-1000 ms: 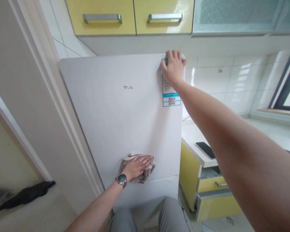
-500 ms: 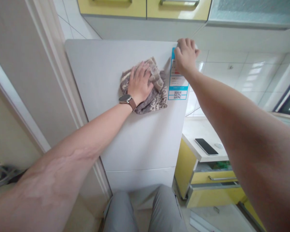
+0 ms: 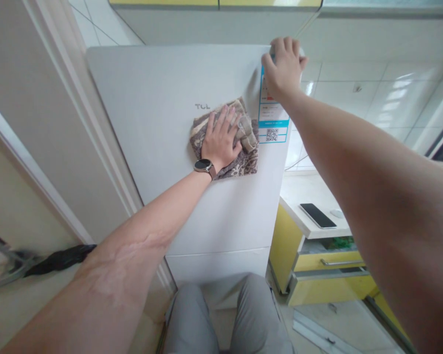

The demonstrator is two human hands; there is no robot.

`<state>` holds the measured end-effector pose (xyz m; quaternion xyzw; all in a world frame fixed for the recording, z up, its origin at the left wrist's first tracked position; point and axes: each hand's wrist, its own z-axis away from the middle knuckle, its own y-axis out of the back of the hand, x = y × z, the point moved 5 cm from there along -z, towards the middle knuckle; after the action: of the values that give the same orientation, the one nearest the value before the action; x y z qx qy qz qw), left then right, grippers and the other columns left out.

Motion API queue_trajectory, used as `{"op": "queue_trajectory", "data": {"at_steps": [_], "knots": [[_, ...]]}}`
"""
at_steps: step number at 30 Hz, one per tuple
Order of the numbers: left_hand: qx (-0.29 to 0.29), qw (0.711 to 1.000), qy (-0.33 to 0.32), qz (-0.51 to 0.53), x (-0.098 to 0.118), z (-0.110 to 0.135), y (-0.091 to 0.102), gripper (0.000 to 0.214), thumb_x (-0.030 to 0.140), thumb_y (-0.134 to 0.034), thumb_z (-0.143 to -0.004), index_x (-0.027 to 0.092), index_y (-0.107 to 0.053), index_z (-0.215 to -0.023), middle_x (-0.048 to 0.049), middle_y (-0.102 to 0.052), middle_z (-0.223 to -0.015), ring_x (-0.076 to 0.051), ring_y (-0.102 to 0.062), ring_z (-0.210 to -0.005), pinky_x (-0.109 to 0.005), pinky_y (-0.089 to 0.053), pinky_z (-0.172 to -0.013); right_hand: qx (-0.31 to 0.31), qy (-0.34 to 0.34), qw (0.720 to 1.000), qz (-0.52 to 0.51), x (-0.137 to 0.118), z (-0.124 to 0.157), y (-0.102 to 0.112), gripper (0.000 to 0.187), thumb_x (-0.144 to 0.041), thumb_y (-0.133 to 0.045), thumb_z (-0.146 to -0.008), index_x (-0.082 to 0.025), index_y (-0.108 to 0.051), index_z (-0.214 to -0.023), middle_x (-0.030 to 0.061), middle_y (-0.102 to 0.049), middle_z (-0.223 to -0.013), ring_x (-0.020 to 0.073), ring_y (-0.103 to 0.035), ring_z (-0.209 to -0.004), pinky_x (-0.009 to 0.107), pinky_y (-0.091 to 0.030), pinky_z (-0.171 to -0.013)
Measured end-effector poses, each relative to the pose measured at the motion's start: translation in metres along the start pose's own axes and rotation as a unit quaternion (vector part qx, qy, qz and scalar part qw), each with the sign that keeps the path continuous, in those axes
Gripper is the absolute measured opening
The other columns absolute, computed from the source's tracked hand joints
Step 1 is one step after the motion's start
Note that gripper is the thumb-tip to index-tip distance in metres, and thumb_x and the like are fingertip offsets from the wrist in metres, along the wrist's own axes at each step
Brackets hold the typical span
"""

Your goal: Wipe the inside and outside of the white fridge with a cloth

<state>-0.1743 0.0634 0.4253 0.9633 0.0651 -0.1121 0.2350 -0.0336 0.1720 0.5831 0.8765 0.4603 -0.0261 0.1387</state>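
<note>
My left hand, with a round watch on its wrist, lies flat with fingers spread on a folded brown and beige patterned cloth. The hand presses this cloth against the white front of a refrigerator. Just above the cloth shows a grey TCL logo. At the top right corner, my right hand is closed round the door's edge, its fingertips hidden behind. Beneath that hand is a blue and white label, partly covered by it.
Yellow wall cabinets hang above the refrigerator. To the right, a white counter carries a dark phone, over yellow drawers standing partly open. A door frame runs along the left. My knees are close to the refrigerator's lower part.
My left hand and the cloth have slid down and a little right across the door, uncovering the TCL logo. My right hand keeps its place at the corner. The view has tilted slightly downward.
</note>
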Motion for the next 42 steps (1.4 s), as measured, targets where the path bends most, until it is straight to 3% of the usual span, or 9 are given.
{"op": "queue_trajectory", "data": {"at_steps": [3,11,16,42], "knots": [[-0.007,1.000,-0.012,0.017,0.007,0.012,0.001,0.074,0.036,-0.052,-0.094,0.021,-0.035,-0.165,-0.0022,-0.023,-0.175,-0.024,-0.002,-0.164,-0.049,0.003,-0.136,-0.010,0.007,1.000,-0.001,-0.001,0.000,0.000,0.019,-0.032,-0.039,-0.098,-0.026,-0.050,-0.112,0.0107,-0.057,-0.139,0.0292,-0.041,-0.137,0.053,-0.026,-0.109],[-0.022,0.999,-0.029,0.021,0.016,0.031,-0.004,0.074,0.033,-0.053,-0.093,0.019,-0.039,-0.164,-0.0077,-0.026,-0.174,-0.029,-0.012,-0.163,-0.054,-0.001,-0.134,0.001,0.002,1.000,0.002,-0.002,0.003,0.003,0.025,-0.035,-0.041,-0.093,-0.027,-0.053,-0.113,0.0086,-0.059,-0.139,0.0265,-0.042,-0.135,0.050,-0.028,-0.109],[-0.042,0.998,-0.032,0.030,0.022,0.040,-0.008,0.073,0.032,-0.055,-0.092,0.019,-0.041,-0.163,-0.0075,-0.025,-0.174,-0.029,-0.012,-0.163,-0.054,-0.003,-0.135,0.005,0.006,1.000,0.003,-0.002,0.003,0.003,0.024,-0.036,-0.041,-0.093,-0.028,-0.053,-0.112,0.0083,-0.059,-0.138,0.0264,-0.043,-0.134,0.049,-0.029,-0.108],[-0.025,0.995,-0.096,0.010,0.039,0.083,-0.036,0.067,0.032,-0.053,-0.096,0.015,-0.047,-0.160,-0.0121,-0.035,-0.169,-0.034,-0.027,-0.159,-0.060,-0.016,-0.131,0.013,0.014,1.000,0.020,-0.003,0.003,0.002,0.040,-0.034,-0.044,-0.093,-0.020,-0.061,-0.126,0.0088,-0.060,-0.136,0.0280,-0.047,-0.135,0.053,-0.033,-0.110]]}}
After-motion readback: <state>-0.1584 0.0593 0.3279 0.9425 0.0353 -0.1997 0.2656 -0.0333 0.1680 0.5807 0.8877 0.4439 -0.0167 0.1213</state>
